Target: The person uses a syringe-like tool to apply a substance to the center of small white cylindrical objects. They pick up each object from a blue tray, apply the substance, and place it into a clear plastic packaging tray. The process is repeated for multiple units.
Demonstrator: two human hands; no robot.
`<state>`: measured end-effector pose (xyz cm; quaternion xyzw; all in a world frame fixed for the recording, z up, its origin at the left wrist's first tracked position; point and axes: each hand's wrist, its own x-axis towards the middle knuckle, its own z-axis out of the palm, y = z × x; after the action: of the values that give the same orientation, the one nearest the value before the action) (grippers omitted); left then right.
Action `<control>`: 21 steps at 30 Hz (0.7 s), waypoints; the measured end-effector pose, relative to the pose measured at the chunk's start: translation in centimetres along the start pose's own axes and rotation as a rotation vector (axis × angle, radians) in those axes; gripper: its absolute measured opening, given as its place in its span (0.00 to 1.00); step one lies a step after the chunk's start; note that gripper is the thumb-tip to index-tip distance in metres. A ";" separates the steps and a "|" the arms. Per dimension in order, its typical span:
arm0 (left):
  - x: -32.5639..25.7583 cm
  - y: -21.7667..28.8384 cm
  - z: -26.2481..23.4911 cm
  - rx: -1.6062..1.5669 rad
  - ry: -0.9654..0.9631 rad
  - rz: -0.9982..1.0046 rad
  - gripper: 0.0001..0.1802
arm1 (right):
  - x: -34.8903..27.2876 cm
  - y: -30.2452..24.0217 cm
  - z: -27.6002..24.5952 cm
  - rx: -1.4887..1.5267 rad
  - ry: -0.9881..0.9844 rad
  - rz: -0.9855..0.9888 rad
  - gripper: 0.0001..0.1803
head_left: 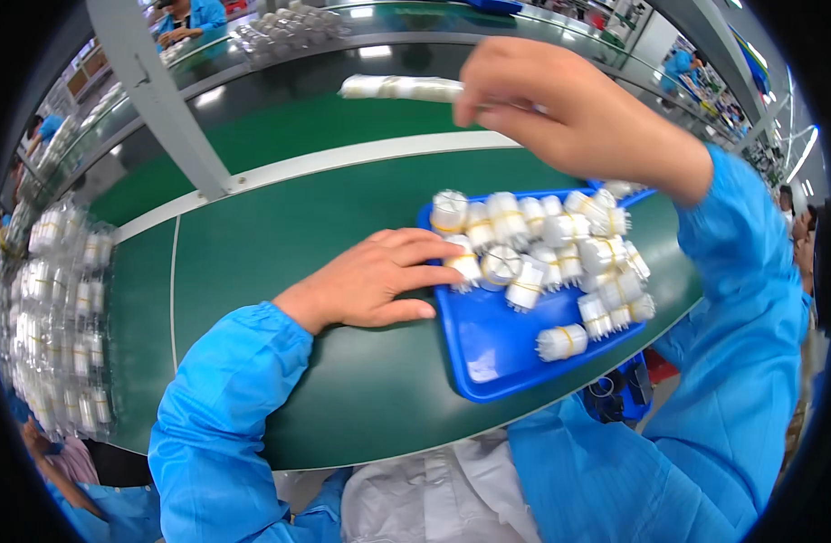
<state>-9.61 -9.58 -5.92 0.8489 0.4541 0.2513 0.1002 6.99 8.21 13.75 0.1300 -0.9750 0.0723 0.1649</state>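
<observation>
Workshop behind, with a co-worker in blue [198, 16] seated at the next line, upper left; green table [243, 253] runs across the near side. Far left: stack of clear bags [58, 312] full of white banded pieces, at the table's left end. Next, grey metal post [157, 95] slanting down to a pale rail [343, 158] along the table's back edge. Left hand [366, 276] then, low over the table, grip spread, fingertips over the blue tray's left rim and touching a white bundle [463, 261]. Upper middle: long packet [402, 88], whitish, clear-wrapped, up in the air, roughly level, well apart from the tray. Contents too blurred to read. Blue tray [492, 344] sits right of center on the table, white bundles [569, 244] with yellow bands heaped at its back and right; front left corner bare. Right hand [547, 104] above the tray's far side, grip pinching the packet's right end.
</observation>
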 end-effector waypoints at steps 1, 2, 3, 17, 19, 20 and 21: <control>0.0 0.3 0.4 -0.007 0.022 -0.031 0.33 | -2.3 -0.2 -0.5 0.024 0.043 -0.015 0.04; 0.4 1.1 0.5 0.032 0.043 -0.038 0.35 | -4.7 -1.1 -1.3 0.019 0.093 0.062 0.05; 0.7 2.4 0.4 0.073 0.062 -0.058 0.36 | -7.1 -2.1 -1.8 0.024 0.144 0.131 0.05; -1.4 9.7 0.2 0.351 0.125 -0.341 0.32 | -22.9 -7.3 11.8 -0.105 0.031 -0.243 0.15; -5.1 14.4 -0.6 0.353 0.198 -0.425 0.30 | -22.0 -6.8 10.9 -0.105 -0.051 -0.267 0.15; -7.0 16.7 -0.7 0.414 0.388 -0.427 0.24 | -21.6 -6.3 10.7 -0.136 -0.037 -0.287 0.17; -9.5 19.2 -0.4 0.431 0.492 -0.559 0.22 | -21.6 -6.1 10.7 -0.166 -0.022 -0.288 0.18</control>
<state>-0.35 -28.31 -1.10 0.6092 0.7193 0.3089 -0.1266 25.19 5.34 -2.99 0.2552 -0.9507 -0.0343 0.1729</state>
